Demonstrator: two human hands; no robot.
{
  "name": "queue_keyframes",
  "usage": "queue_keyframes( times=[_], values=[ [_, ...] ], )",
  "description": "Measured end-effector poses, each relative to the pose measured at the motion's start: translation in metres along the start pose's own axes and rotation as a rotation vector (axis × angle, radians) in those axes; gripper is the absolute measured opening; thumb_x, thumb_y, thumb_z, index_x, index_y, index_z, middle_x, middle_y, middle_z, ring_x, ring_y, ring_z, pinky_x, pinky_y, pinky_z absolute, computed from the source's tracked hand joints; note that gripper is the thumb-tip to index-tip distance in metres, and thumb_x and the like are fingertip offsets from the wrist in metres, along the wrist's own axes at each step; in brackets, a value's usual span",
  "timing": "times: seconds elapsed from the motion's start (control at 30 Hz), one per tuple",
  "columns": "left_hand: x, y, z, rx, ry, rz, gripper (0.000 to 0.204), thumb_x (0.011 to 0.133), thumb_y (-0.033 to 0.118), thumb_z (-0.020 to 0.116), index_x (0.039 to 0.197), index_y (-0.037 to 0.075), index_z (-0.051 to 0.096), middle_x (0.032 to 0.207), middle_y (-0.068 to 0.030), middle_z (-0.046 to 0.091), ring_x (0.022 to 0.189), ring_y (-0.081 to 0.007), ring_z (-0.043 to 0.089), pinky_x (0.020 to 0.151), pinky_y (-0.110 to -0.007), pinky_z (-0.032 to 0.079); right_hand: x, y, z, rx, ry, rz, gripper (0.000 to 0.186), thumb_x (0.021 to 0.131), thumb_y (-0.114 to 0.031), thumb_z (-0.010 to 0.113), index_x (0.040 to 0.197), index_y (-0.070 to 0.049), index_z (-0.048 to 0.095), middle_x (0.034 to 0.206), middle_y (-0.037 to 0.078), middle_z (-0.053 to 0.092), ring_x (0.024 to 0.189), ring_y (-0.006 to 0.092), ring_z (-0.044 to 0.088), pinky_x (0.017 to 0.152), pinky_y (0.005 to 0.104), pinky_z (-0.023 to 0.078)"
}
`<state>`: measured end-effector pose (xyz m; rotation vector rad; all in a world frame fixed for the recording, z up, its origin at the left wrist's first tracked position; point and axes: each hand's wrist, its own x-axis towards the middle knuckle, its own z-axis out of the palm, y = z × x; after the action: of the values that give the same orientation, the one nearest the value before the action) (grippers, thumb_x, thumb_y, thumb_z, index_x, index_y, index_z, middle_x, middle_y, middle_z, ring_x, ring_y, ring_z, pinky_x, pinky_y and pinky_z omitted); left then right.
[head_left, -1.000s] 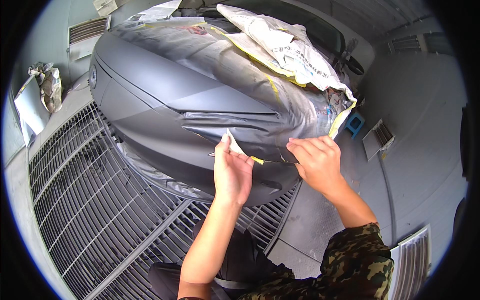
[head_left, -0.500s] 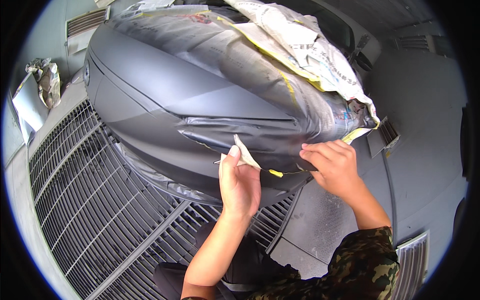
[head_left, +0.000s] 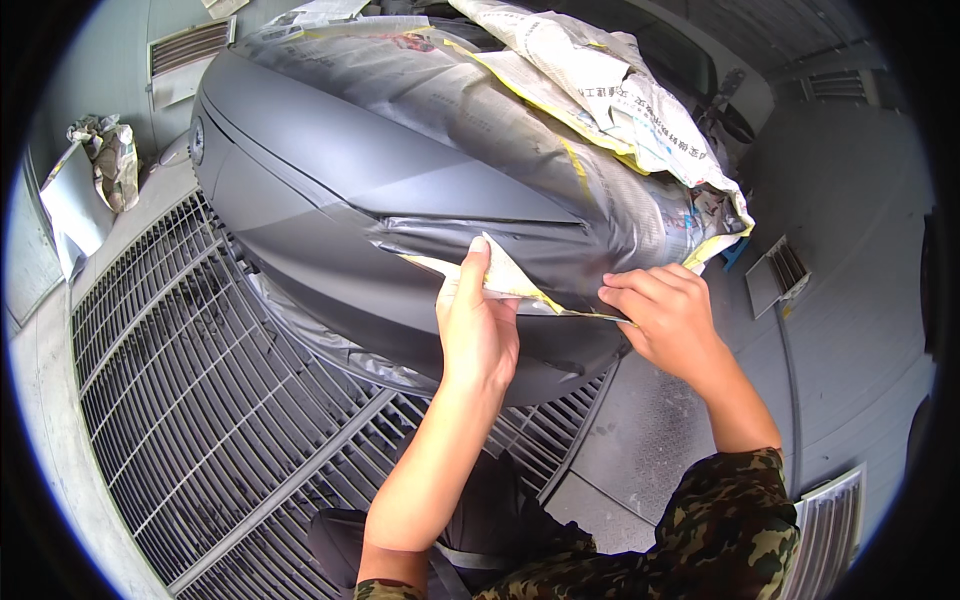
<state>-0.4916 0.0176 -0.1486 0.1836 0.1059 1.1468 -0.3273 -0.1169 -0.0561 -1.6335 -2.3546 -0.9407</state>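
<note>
A dark grey car body (head_left: pixel 290 175) lies before me, with masking paper (head_left: pixel 515 278) over its headlight area. The outer side of that paper is coated dark grey; its lifted lower edge shows a pale underside and yellow tape. My left hand (head_left: pixel 480 330) pinches this lifted edge, thumb on the front and fingers behind. At the right end of the same edge, my right hand (head_left: pixel 662 308) is closed on the paper, fingertips pressed together. The left part of the edge stands away from the bumper (head_left: pixel 330 260). What lies beneath is mostly hidden.
Newspaper sheets (head_left: pixel 590 85) with yellow tape cover the car's upper right side. Metal floor grating (head_left: pixel 190 420) runs below the bumper. Crumpled paper (head_left: pixel 115 165) leans at the left wall. A wall vent (head_left: pixel 780 275) is on the right.
The paper's lower edge has been pulled further off, showing more pale underside and tape. My left hand has moved slightly up with it; the right stays nearly in place. The view has shifted slightly.
</note>
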Motion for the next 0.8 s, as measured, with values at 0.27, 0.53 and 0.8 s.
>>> queue_keyframes(
  times=[0.27, 0.53, 0.8],
  values=[
    [0.005, -0.007, -0.005, 0.12, -0.026, 0.107, 0.031, 0.107, 0.021, 0.065, 0.127, -0.002, 0.059, 0.122, -0.0103, 0.069, 0.113, -0.0213, 0.07, 0.102, -0.038, 0.058, -0.002, 0.001, 0.001, -0.016, 0.013, -0.008, 0.025, 0.074, -0.013, 0.082, 0.099, -0.013, 0.078, 0.106, -0.003, 0.076, 0.085, 0.0176, 0.071, 0.077, 0.0346, 0.052],
    [-0.002, -0.01, 0.002, 0.096, 0.057, 0.09, 0.021, 0.106, 0.019, 0.064, 0.117, 0.002, 0.062, 0.112, -0.006, 0.07, 0.105, -0.0171, 0.069, 0.093, -0.035, 0.058, -0.006, 0.0, 0.008, -0.077, 0.069, -0.034, 0.016, 0.08, -0.015, 0.077, 0.096, -0.012, 0.077, 0.104, -0.003, 0.075, 0.086, 0.0168, 0.07, 0.074, 0.0351, 0.051],
    [-0.005, -0.015, 0.011, 0.197, 0.032, 0.103, 0.019, 0.1, 0.015, 0.075, 0.115, 0.009, 0.065, 0.1, 0.0006, 0.069, 0.083, -0.0073, 0.065, 0.061, -0.024, 0.045, -0.006, -0.005, 0.013, -0.095, 0.17, -0.057, 0.01, 0.084, -0.012, 0.074, 0.093, -0.007, 0.076, 0.12, 0.003, 0.076, 0.105, 0.0213, 0.071, 0.081, 0.0361, 0.053]
  ],
)
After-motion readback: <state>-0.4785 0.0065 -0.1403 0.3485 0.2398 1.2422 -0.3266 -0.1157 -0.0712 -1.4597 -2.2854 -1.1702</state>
